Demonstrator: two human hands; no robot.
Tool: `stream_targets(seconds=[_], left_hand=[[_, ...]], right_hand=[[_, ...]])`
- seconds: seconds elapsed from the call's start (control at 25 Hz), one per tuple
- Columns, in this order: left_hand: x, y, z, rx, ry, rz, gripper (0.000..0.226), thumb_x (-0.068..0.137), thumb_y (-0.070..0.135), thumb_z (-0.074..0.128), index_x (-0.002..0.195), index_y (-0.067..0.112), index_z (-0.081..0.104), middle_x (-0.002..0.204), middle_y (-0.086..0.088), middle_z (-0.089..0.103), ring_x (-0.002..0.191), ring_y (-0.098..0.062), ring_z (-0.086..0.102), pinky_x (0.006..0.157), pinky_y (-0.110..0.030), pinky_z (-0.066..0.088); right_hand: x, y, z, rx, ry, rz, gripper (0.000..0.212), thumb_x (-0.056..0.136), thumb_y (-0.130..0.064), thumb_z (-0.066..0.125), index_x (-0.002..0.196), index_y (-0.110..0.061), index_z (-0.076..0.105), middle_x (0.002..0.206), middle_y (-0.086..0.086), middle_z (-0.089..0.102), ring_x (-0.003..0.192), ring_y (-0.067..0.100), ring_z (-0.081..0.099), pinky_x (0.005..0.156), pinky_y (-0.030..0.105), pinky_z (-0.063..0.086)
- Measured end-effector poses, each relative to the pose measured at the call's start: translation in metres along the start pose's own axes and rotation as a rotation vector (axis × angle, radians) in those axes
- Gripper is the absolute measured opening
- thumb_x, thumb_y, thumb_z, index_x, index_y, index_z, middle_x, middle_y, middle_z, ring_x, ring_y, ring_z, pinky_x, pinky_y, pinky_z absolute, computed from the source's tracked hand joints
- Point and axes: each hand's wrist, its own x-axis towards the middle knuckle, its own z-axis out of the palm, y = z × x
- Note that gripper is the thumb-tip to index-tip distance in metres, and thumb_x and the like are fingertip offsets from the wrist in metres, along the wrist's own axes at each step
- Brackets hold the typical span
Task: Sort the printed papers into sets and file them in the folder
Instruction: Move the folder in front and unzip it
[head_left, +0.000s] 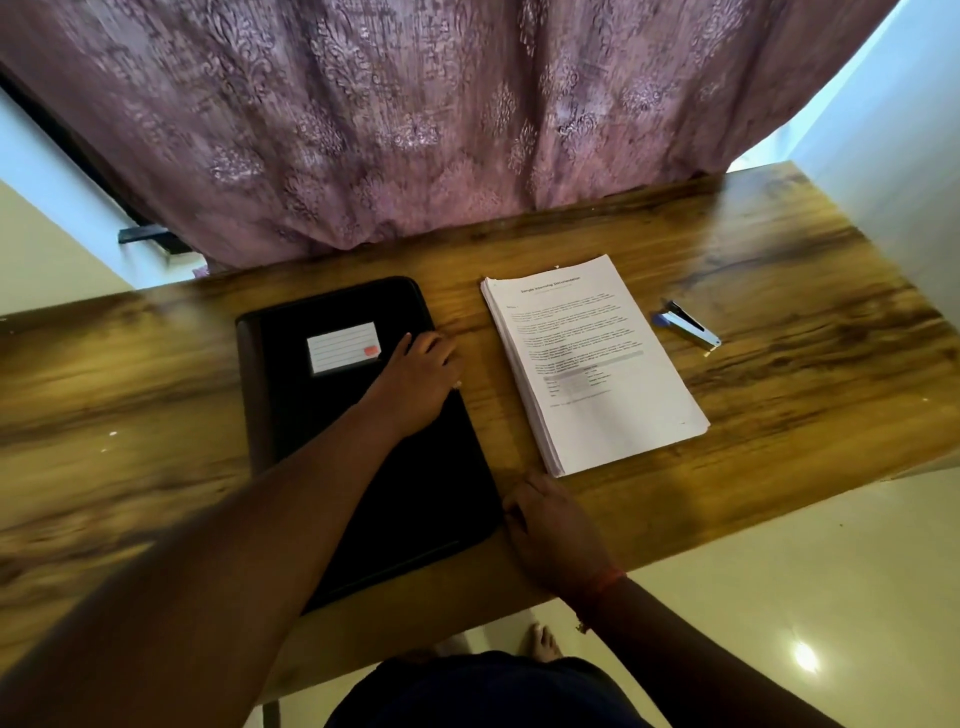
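Folder (363, 431) closed; printed papers (597, 364) unsorted beside it.

Your left hand (415, 384) rests on the folder's right edge, fingers curled over that edge near the white label (343, 347); whether they grip the cover cannot be told. Your right hand (550, 525) sits at the folder's near right corner, close to the table's (130, 415) front edge, fingers bent against the corner, hold unclear. The papers lie just right of the folder, toward the table's back edge; a stapler (688, 325) lies further right. Risk: the folder's near corner overhangs the front edge, so lifting the cover one-sidedly may tip or slide it off. A cover swung right would strike the papers and scatter them.
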Motion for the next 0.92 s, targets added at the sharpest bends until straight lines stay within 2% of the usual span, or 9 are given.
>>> stream_targets(seconds=[0.08, 0.2, 0.28, 0.4, 0.6, 0.72, 0.84, 0.92], left_hand=[[-0.033, 0.019, 0.000, -0.081, -0.028, 0.078, 0.058, 0.097, 0.057, 0.037, 0.138, 0.018, 0.049, 0.152, -0.009, 0.039, 0.143, -0.027, 0.026, 0.117, -0.059, 0.021], [-0.108, 0.055, 0.005, -0.068, -0.110, 0.142, 0.084, 0.086, 0.082, 0.026, 0.149, 0.027, 0.038, 0.161, 0.001, 0.021, 0.151, -0.024, 0.009, 0.119, -0.062, 0.007], [-0.144, 0.065, 0.018, -0.017, -0.123, 0.063, 0.085, 0.085, 0.082, 0.028, 0.153, 0.031, 0.027, 0.164, 0.001, 0.012, 0.152, -0.027, 0.004, 0.118, -0.063, 0.001], [-0.163, 0.069, 0.034, 0.022, -0.148, -0.043, 0.073, 0.094, 0.071, 0.029, 0.154, 0.029, 0.021, 0.164, -0.004, 0.015, 0.152, -0.030, 0.009, 0.116, -0.062, 0.001], [-0.154, 0.082, 0.041, 0.034, -0.178, -0.130, 0.069, 0.098, 0.064, 0.004, 0.154, 0.025, 0.012, 0.165, -0.003, 0.010, 0.152, -0.026, 0.000, 0.117, -0.065, 0.006], [-0.149, 0.091, 0.038, 0.033, -0.187, -0.170, 0.076, 0.093, 0.067, -0.008, 0.156, 0.026, 0.003, 0.164, 0.001, -0.005, 0.151, -0.024, -0.012, 0.119, -0.061, -0.002], [-0.162, 0.086, 0.037, 0.063, -0.131, -0.199, 0.070, 0.096, 0.068, 0.008, 0.156, 0.032, 0.006, 0.165, 0.001, 0.000, 0.152, -0.022, -0.007, 0.119, -0.060, -0.002], [-0.192, 0.070, 0.042, 0.071, -0.096, -0.310, 0.073, 0.093, 0.072, 0.020, 0.155, 0.034, 0.010, 0.165, -0.002, 0.012, 0.151, -0.023, -0.002, 0.116, -0.064, 0.002]], right_hand=[[0.001, 0.005, -0.001, 0.020, 0.014, -0.001, 0.006, 0.092, -0.016, 0.058, 0.093, -0.018, 0.064, 0.099, -0.004, 0.056, 0.088, 0.007, 0.044, 0.074, 0.014, 0.033], [0.002, 0.009, 0.000, 0.031, 0.024, -0.018, 0.005, 0.091, -0.020, 0.060, 0.094, -0.017, 0.063, 0.099, -0.002, 0.056, 0.092, 0.011, 0.047, 0.077, 0.018, 0.036], [0.002, 0.010, -0.001, 0.035, 0.019, -0.063, 0.004, 0.090, -0.018, 0.061, 0.092, -0.016, 0.063, 0.098, -0.001, 0.057, 0.093, 0.013, 0.050, 0.078, 0.020, 0.038], [-0.001, 0.011, -0.004, 0.042, -0.006, -0.137, 0.002, 0.089, -0.016, 0.063, 0.087, -0.015, 0.063, 0.095, 0.000, 0.058, 0.088, 0.011, 0.047, 0.076, 0.021, 0.036], [-0.009, 0.006, -0.004, 0.037, -0.057, -0.186, 0.006, 0.091, -0.025, 0.061, 0.092, -0.020, 0.062, 0.097, -0.003, 0.058, 0.088, 0.011, 0.049, 0.077, 0.022, 0.037], [-0.016, -0.002, 0.000, 0.034, -0.061, -0.185, 0.009, 0.093, -0.032, 0.057, 0.095, -0.024, 0.062, 0.098, -0.006, 0.057, 0.089, 0.010, 0.050, 0.082, 0.025, 0.043], [-0.020, -0.003, 0.001, 0.027, -0.061, -0.162, 0.014, 0.096, -0.034, 0.053, 0.101, -0.023, 0.062, 0.102, -0.006, 0.057, 0.094, 0.010, 0.051, 0.088, 0.028, 0.046], [-0.022, -0.002, 0.000, 0.029, -0.050, -0.147, 0.014, 0.097, -0.032, 0.053, 0.103, -0.022, 0.061, 0.103, -0.006, 0.056, 0.096, 0.009, 0.051, 0.090, 0.027, 0.046]])
